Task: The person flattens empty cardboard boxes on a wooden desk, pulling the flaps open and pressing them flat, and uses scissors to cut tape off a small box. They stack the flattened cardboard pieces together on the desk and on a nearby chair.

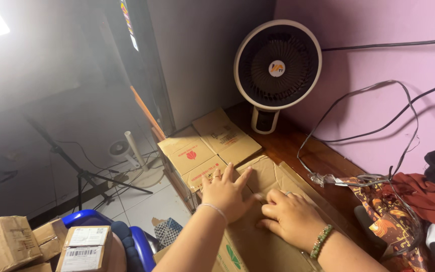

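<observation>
My left hand [226, 193] lies flat with fingers spread on the top flap of a brown cardboard box [258, 247] on the wooden table. Beside it, my right hand [289, 215] presses down on the same box with its fingers curled under. A thin white bracelet is on the left wrist, a green bead bracelet on the right one. Just beyond the hands lie several flattened cardboard boxes [212, 143] with red prints.
A round white and black fan [277, 65] stands at the back against the pink wall. Black cables [378, 131] hang along the wall. Patterned and red cloth [404, 201] lies at the right. Small labelled parcels [84, 249] and a blue chair [137, 242] are lower left; a tripod [81, 174] stands on the floor.
</observation>
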